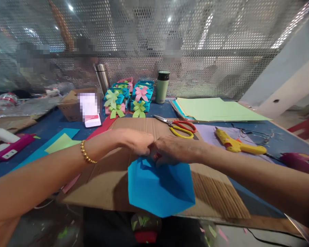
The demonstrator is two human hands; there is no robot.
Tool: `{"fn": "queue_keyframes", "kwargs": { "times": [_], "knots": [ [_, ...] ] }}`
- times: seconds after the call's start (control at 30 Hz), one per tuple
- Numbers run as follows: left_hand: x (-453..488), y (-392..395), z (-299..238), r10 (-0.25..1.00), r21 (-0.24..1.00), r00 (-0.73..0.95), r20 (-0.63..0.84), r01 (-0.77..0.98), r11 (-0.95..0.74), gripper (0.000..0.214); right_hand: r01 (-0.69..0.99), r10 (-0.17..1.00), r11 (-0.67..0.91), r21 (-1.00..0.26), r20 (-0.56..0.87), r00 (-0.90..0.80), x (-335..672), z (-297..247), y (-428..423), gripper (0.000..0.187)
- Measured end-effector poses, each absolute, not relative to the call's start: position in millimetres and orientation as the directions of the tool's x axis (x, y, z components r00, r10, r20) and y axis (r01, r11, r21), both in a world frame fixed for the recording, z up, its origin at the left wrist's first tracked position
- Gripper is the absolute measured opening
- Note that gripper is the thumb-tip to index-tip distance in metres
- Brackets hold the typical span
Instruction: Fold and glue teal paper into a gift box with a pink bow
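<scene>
Nearest to us, low in the middle of the frame, hangs the folded sheet of bright blue paper (161, 187), its lower point drooping past the near edge of the flat brown corrugated cardboard sheet (103, 178) that serves as our work mat on the blue table (49, 125). Our left hand (134, 140) and right hand (173, 149) meet knuckle to knuckle at the paper's top edge, fingers curled down and pinching it, probably to press a crease against the firm board. Just beyond, centre frame, lie scissors with red and yellow handles (180, 128), and to the right a yellow glue gun (238, 145), both within easy reach. At upper centre stand finished blue and pink paper boxes topped with paper flowers (128, 97); what they hold we cannot tell.
</scene>
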State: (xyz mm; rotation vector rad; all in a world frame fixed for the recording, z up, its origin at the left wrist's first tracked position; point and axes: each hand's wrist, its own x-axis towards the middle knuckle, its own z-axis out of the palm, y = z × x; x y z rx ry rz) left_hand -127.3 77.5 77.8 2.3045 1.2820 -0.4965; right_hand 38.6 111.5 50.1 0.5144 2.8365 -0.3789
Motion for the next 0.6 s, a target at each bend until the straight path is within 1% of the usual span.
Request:
{"fn": "queue_keyframes", "kwargs": {
  "times": [0.13, 0.23, 0.37, 0.47, 0.6],
  "knots": [
    [-122, 74, 69, 0.738, 0.286, 0.474, -0.481, 0.880, -0.379, 0.025, 0.418, 0.345, 0.874, -0.247, -0.287, -0.893, 37, 45, 116, 0.020],
    [-118, 70, 66, 0.777, 0.281, 0.422, -0.467, 0.904, -0.322, 0.029, 0.420, 0.354, 0.876, -0.236, -0.278, -0.893, 37, 45, 116, 0.020],
    [-115, 70, 65, 0.766, 0.260, 0.423, -0.483, 0.905, -0.336, 0.035, 0.429, 0.367, 0.873, -0.234, -0.264, -0.892, 40, 45, 116, 0.020],
    [-115, 74, 62, 0.762, 0.269, 0.438, -0.478, 0.898, -0.347, 0.041, 0.439, 0.379, 0.864, -0.245, -0.256, -0.889, 43, 42, 117, 0.021],
    [-117, 75, 60, 0.750, 0.292, 0.450, -0.486, 0.892, -0.346, 0.042, 0.485, 0.431, 0.840, -0.243, -0.243, -0.869, 45, 42, 119, 0.028]
  ]
}}
